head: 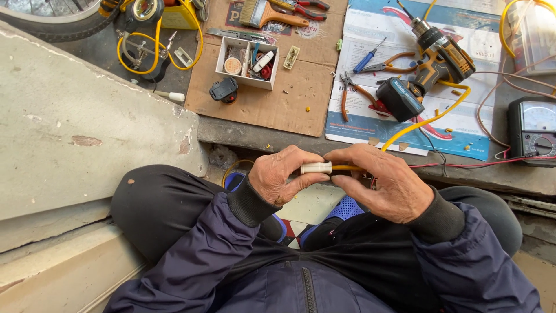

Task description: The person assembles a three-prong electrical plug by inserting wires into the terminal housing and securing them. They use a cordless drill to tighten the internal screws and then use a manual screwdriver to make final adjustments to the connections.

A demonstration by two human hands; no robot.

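My left hand (282, 175) pinches a short white cylindrical connector (315, 168) between thumb and fingers. My right hand (382, 182) grips the yellow cable (425, 122) where it enters the connector's right end. Both hands meet above my knees, in front of a low concrete ledge. The cable runs up and to the right across a printed paper sheet toward the cordless drill (431, 64). The connector's end inside my left hand is hidden.
On the ledge lie a cardboard sheet (260, 101) with a small white parts box (247, 62), a brush (269, 14), pliers (356, 95), a blue screwdriver (368, 57) and a multimeter (533, 130) at right. A coiled yellow wire (156, 40) sits at upper left, a concrete slab (75, 127) at left.
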